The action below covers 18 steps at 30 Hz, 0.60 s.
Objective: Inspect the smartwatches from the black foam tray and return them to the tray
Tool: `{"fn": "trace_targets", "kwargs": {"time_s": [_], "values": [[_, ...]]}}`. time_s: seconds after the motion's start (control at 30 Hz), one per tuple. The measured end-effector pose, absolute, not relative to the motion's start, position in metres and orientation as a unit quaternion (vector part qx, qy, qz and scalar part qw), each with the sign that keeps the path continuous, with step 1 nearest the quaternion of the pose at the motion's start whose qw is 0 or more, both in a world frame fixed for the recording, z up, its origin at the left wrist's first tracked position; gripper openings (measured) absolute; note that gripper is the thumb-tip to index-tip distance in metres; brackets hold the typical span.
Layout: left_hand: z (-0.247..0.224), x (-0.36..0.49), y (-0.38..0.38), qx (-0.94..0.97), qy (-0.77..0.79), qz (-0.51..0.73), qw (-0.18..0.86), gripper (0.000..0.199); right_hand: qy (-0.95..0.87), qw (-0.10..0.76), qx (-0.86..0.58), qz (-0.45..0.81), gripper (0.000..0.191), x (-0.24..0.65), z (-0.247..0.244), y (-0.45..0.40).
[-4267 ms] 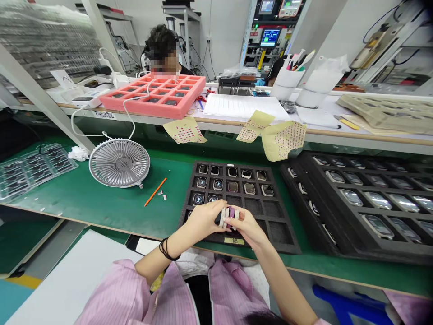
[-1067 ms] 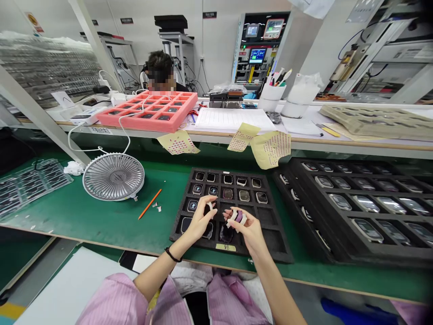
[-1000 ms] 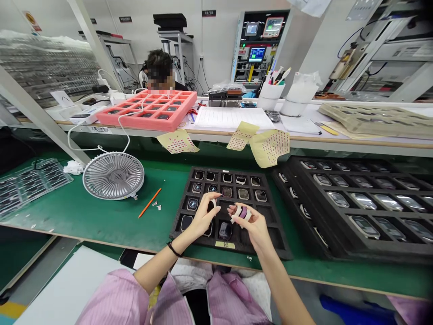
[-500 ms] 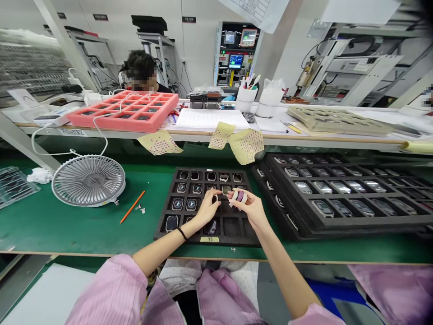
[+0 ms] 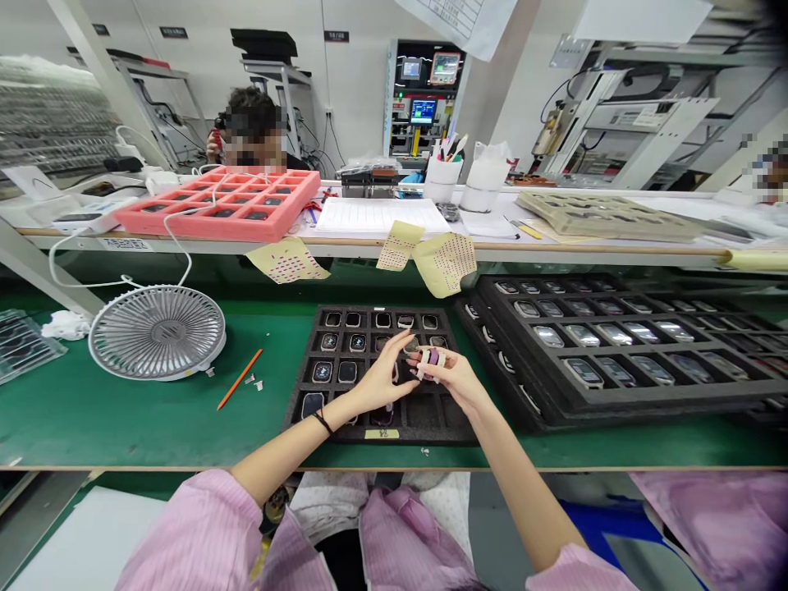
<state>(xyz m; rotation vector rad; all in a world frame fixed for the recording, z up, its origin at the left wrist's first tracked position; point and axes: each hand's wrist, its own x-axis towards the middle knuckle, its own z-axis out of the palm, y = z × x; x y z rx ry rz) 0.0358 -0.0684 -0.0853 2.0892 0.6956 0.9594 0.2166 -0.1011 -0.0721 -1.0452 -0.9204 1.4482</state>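
Observation:
My left hand (image 5: 385,379) is over a black foam tray (image 5: 332,432), its thumb and fingers stretched apart, fingertips close to my right hand. My right hand (image 5: 456,377) is closed at the fingers; white and purple bands show there, and what it grips I cannot make out. Square watch bodies sit in the tray's compartments, such as a watch with a lit face (image 5: 321,372) at the left and a dark-screened watch (image 5: 313,405) at the front left. My hands hide some middle compartments.
Stacked black trays (image 5: 591,409) of watches stand at the right. On the left are a grey fan (image 5: 161,332), an orange stick (image 5: 240,379) and small white scraps. A shelf behind carries a pink foam tray (image 5: 215,227). A person (image 5: 255,123) sits beyond it.
My left hand has opened wider, its fingers now stretched and the thumb apart. My right hand stays closed, slightly lower. The lit screen on one watch beside my left hand has gone dark.

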Motion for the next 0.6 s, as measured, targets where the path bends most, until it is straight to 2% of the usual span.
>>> {"fn": "trace_targets", "kwargs": {"time_s": [0.07,0.17,0.33,0.4,0.5,0.6], "values": [[-0.072,0.036,-0.068,0.832,0.203,0.341,0.387,0.075,-0.393,0.500,-0.421,0.646,0.044,0.220,-0.072,-0.103],[-0.060,0.042,-0.065,0.836,0.172,0.294,0.431,0.064,-0.405,0.474,-0.400,0.671,0.040,0.221,-0.072,-0.107],[-0.060,0.053,-0.057,0.848,0.232,0.302,0.369,0.057,-0.384,0.491,-0.437,0.648,0.041,0.230,-0.077,-0.110],[-0.064,0.057,-0.054,0.859,0.281,0.287,0.316,0.057,-0.401,0.498,-0.478,0.602,0.045,0.239,-0.082,-0.106],[-0.073,0.061,-0.052,0.876,0.353,0.222,0.244,0.056,-0.472,0.502,-0.561,0.459,0.052,0.253,-0.095,-0.094],[-0.078,0.064,-0.051,0.884,0.372,0.176,0.224,0.059,-0.524,0.490,-0.591,0.369,0.052,0.260,-0.107,-0.082]]}}
